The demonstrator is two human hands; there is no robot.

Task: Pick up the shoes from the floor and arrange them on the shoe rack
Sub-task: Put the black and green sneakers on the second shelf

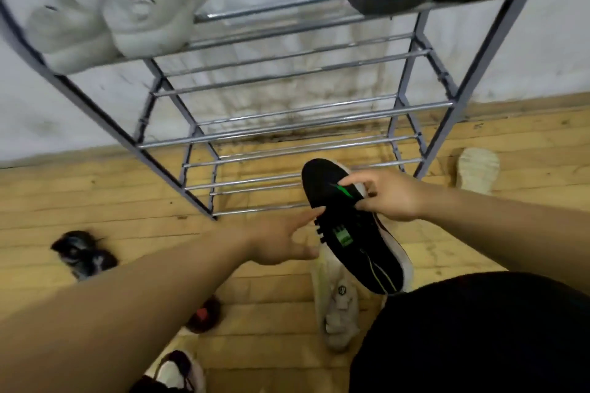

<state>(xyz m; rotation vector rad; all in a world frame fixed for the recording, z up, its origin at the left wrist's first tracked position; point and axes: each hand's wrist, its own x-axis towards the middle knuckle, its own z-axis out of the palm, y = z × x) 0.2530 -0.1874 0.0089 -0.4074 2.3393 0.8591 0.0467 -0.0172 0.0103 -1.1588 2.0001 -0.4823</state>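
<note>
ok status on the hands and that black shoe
Right hand pinches black shoe, held up. Left hand open, fingertips at its laces. Shoe rack just ahead, path looks clear.

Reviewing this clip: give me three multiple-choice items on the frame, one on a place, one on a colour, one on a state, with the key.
1. Where does the pale pair of shoes sit?
A. On the floor left of the rack
B. On an upper shelf of the shoe rack, left side
C. On the lowest shelf

2. What colour are the markings on the black shoe?
A. Red
B. Green
C. Yellow

3. What is the right hand doing?
A. Lying flat on the floor
B. Hanging open with nothing in it
C. Gripping the black shoe

Key: 1 B, the pale pair rests on the bars high up at the left. 2 B, a green stripe and a green tongue patch show. 3 C, the fingers and thumb curl round the shoe's side.
</note>
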